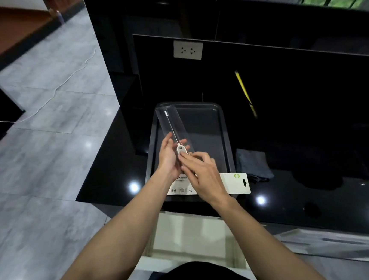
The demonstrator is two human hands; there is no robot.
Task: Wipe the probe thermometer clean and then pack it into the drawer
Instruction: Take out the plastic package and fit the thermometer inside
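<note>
The probe thermometer (180,148) has a small white head and a thin metal probe pointing away from me. It lies inside a clear plastic blister shell (168,121). My left hand (168,157) cups the shell from below and the left. My right hand (201,174) presses its fingertips on the thermometer's white head. Both are held over a dark tray (220,123) on the black counter. A white packaging card (235,183) lies across the tray's near edge. A grey cloth (253,162) sits folded right of the tray. An open pale drawer (187,235) is below the counter edge.
A yellow pencil-like stick (245,92) lies on the black counter (312,128) behind the tray. A wall socket (188,50) is set in the black back panel. Grey tiled floor (46,152) with a white cable runs to the left.
</note>
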